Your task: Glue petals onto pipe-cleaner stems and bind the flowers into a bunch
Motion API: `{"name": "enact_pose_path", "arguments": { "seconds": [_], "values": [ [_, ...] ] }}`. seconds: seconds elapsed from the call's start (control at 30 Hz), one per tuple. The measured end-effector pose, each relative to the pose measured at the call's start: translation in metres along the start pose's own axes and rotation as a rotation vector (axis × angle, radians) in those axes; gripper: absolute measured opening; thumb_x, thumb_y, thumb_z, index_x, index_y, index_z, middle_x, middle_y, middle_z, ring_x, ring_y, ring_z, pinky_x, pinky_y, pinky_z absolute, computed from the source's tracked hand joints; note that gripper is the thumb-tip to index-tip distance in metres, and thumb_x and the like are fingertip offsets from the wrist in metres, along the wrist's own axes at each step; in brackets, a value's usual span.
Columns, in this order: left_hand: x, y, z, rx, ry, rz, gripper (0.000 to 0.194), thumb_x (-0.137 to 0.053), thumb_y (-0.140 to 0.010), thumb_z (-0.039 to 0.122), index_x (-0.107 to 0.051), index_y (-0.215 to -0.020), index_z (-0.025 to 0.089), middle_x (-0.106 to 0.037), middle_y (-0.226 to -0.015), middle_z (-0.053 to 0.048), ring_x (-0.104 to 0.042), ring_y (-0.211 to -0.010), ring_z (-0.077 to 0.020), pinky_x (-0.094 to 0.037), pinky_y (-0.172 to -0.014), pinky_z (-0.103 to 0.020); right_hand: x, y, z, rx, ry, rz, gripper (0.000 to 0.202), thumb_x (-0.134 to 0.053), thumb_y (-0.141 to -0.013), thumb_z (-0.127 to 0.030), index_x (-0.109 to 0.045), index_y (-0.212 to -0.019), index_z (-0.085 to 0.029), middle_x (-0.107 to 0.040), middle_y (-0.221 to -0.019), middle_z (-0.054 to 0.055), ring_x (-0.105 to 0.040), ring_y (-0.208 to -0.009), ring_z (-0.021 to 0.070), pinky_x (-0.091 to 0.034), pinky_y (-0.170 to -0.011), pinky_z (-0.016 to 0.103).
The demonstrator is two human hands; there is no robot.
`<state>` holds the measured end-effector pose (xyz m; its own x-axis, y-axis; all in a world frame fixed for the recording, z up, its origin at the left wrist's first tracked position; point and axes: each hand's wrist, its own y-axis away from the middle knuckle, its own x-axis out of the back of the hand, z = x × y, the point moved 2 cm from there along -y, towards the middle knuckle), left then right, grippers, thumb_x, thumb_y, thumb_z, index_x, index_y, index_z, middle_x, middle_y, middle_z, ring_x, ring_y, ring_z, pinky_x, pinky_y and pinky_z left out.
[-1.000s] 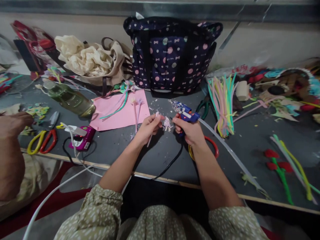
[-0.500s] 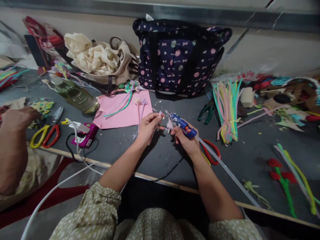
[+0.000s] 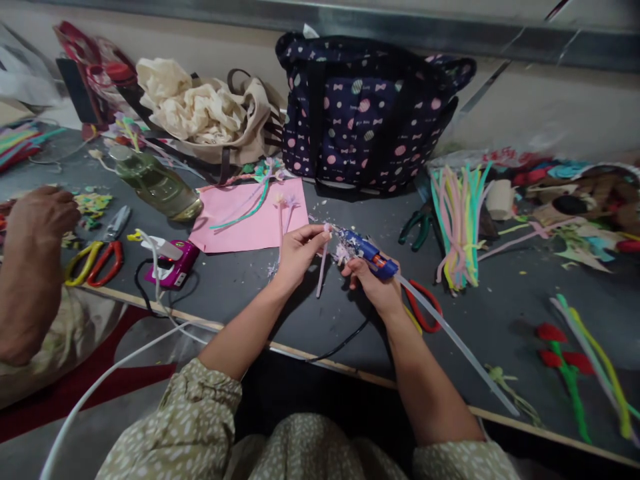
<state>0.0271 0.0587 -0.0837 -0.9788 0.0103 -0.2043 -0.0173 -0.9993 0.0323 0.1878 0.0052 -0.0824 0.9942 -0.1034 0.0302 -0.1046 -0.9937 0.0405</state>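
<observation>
Here's the left hand (image 3: 303, 250), out over the middle of the desk (image 3: 480, 320), fingers pinched tight on the top of a lilac pipe-cleaner stem (image 3: 323, 270), the free end hanging down at a slight slant. Opposite, the right hand (image 3: 373, 277) has its fingers clamped around a blue glue gun (image 3: 383, 267), nozzle aimed left, right up by the pinched tip; whether the two touch, it's too close to call! A long translucent glue stick (image 3: 450, 340) runs out of the gun's back, down toward the desk's near edge. Pale lilac fuzz (image 3: 344, 250) sits by the gun's front end, just beside the right thumb.

Close under the right wrist lie red-and-yellow-handled scissors (image 3: 429, 307), partly covered. Beyond the left hand, a pink sheet (image 3: 225, 243) with pipe-cleaner flowers (image 3: 285, 207) across its right side. Over on the right, green-handled pliers (image 3: 414, 230) beside a bundle of pastel pipe cleaners (image 3: 457, 227), and nearer, a red flower on a green stem (image 3: 567, 363). And at far left, a co-worker's hand (image 3: 43, 220) rests near yellow-green scraps (image 3: 94, 207).
</observation>
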Motion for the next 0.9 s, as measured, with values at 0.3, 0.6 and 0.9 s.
{"name": "enact_pose_path", "arguments": {
  "seconds": [0.3,0.6,0.9],
  "values": [
    [0.0011,0.0005,0.0013,-0.052,-0.039,-0.031,0.02,-0.073,-0.073,0.034,-0.073,-0.084,0.017,-0.065,-0.073,-0.001,-0.052,-0.059,-0.0093,-0.043,-0.058,-0.024,0.0005,0.0002,0.0012,-0.016,-0.005,0.012,0.032,-0.076,-0.069,-0.052,-0.067,-0.075,-0.022,-0.063,-0.058,-0.001,-0.055,-0.042,0.0112,-0.049,-0.04,0.025],
    [0.0013,0.0017,0.0021,-0.06,-0.049,-0.045,0.02,-0.073,-0.074,0.035,-0.073,-0.083,0.017,-0.065,-0.072,-0.002,-0.052,-0.061,-0.0097,-0.043,-0.06,-0.024,-0.0006,-0.0004,-0.0019,-0.026,0.021,0.037,0.036,-0.077,-0.066,-0.054,-0.061,-0.065,-0.022,-0.055,-0.048,-0.003,-0.051,-0.038,0.0113,-0.045,-0.037,0.025],
    [0.0009,0.0003,0.0012,-0.082,-0.027,-0.039,0.021,-0.075,-0.072,0.035,-0.073,-0.081,0.016,-0.066,-0.071,-0.001,-0.051,-0.059,-0.0092,-0.041,-0.058,-0.022,0.0024,-0.0019,0.004,-0.009,0.122,0.016,0.039,-0.074,-0.068,-0.057,-0.059,-0.066,-0.021,-0.052,-0.044,-0.005,-0.051,-0.035,0.0112,-0.042,-0.038,0.023]
  ]
}}
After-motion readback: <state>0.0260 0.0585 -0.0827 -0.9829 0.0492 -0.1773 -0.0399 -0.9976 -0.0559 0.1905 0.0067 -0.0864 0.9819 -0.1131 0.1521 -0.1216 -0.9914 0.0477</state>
